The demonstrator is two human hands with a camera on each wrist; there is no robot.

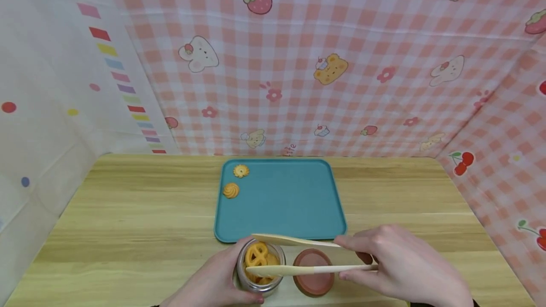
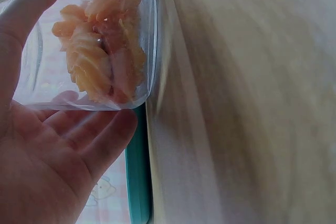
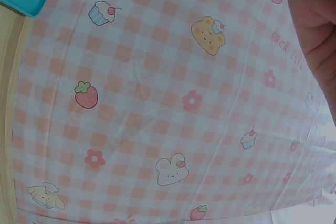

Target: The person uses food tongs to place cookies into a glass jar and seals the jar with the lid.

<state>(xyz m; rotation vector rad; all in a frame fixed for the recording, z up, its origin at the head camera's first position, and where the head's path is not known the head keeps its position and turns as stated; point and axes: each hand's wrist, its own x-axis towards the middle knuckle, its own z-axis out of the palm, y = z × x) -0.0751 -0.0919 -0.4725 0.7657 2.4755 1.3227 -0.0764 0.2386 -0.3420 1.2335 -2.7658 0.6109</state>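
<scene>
My left hand [image 1: 215, 276] grips a clear jar [image 1: 240, 269] at the front of the table. Inside lie several cookies [image 2: 86, 59], with a pretzel-shaped cookie [image 1: 257, 252] on top. Wooden tongs [image 1: 298, 270] are in my right hand [image 1: 398, 266], pinched between thumb and fingers. Their two arms stand spread, with the tips over the jar's mouth and nothing seen between them. In the left wrist view, fingers and thumb wrap the jar [image 2: 47, 90]. Only part of my right hand [image 3: 317, 19] shows in the right wrist view, and the tongs are out of sight there.
A reddish-brown round lid [image 1: 315, 285] lies right of the jar, beneath the tongs. Behind the jar sits a teal tray [image 1: 290, 198] bearing a flower-shaped cookie [image 1: 241, 171] and a swirled cookie [image 1: 231, 190] at its left side. Patterned cloth [image 1: 290, 60] hangs behind the wooden table [image 1: 149, 212].
</scene>
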